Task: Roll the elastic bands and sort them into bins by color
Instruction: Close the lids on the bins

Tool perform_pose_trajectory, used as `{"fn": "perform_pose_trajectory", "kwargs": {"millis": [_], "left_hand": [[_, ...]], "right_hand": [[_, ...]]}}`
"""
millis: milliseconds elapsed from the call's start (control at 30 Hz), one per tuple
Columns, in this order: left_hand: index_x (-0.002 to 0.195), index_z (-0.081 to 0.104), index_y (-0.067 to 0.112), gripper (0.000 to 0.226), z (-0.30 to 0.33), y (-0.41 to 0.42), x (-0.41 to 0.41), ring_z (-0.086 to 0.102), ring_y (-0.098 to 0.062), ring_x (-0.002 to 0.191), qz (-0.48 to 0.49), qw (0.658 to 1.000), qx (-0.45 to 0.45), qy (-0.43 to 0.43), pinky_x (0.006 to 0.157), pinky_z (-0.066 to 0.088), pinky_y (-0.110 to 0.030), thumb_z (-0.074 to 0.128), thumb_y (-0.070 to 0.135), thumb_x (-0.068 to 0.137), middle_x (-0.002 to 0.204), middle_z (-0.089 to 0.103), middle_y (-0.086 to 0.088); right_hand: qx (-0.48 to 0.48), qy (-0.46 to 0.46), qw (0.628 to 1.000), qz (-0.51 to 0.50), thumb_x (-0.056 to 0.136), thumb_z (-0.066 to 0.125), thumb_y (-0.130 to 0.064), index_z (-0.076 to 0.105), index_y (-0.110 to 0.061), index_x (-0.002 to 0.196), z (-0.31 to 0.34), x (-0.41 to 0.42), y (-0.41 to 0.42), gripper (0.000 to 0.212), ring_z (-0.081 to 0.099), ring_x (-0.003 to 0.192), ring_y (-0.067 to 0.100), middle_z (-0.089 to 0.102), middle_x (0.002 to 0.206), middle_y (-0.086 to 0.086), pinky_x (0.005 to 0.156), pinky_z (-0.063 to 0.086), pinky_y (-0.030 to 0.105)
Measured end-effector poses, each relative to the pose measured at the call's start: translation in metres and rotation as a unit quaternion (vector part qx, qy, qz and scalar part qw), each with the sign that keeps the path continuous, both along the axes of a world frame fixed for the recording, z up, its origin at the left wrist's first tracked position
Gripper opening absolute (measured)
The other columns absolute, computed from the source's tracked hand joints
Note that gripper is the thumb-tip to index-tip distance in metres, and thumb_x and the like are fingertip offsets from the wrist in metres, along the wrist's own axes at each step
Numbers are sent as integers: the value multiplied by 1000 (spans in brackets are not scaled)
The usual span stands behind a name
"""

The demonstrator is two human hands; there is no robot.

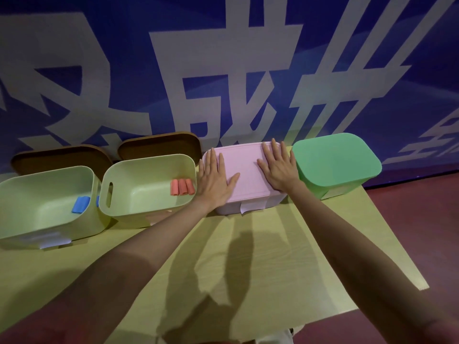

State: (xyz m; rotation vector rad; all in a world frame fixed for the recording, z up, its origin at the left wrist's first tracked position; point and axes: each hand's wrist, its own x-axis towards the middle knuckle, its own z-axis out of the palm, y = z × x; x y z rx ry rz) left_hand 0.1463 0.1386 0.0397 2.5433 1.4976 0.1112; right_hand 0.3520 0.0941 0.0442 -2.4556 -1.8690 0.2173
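1. Pressing flat on the pink lid [244,167]: both hands spread, fingers straight, holding nothing. Left hand [214,178] on lid's left part, right hand [279,170] on its right part.
2. Pink bin [250,207] sits under that lid, mid-desk [273,256], w/ a white paper label on its front.
3. Red rolled bands [182,186], three side by side, lie in the open pale-green bin [146,184] just left of the left hand.
4. Blue rolled band [80,204] lies in the far-left pale-green bin [47,202], well apart from both hands.
5. Green lidded bin [335,162] stands just right of the right hand.
6. Two brown lids [159,145] lean behind the open bins against the blue wall.
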Motion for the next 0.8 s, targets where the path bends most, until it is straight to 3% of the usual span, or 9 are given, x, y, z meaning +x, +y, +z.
{"fn": "perform_pose_trajectory", "kwargs": {"millis": [300, 633, 800], "left_hand": [[152, 3, 8, 97, -7, 3, 2, -8, -34, 146, -1, 999, 13, 34, 119, 0, -48, 3, 75, 82, 159, -5, -18], [152, 0, 9, 91, -5, 4, 3, -13, -32, 146, -6, 999, -5, 46, 118, -4, -48, 13, 72, 88, 159, -10, -17], [153, 3, 16, 73, 15, 12, -14, -10, -23, 147, 1, 997, -21, -70, 118, -6, -47, 20, 59, 96, 160, -7, -9]], "right_hand": [[8, -29, 999, -16, 97, 7, -60, -7, -27, 153, -13, 0, 2, 66, -12, 148, 27, -11, 161, 3, 118, -4, 45], [-12, -25, 1000, -14, 98, 11, -56, -3, -25, 153, -7, -3, 4, 64, -9, 148, 30, -7, 162, 5, 117, -3, 50], [-13, -53, 998, -29, 99, 11, -55, 10, -21, 153, 7, -8, 14, 64, 1, 148, 34, 5, 161, 11, 116, -2, 52]]}}
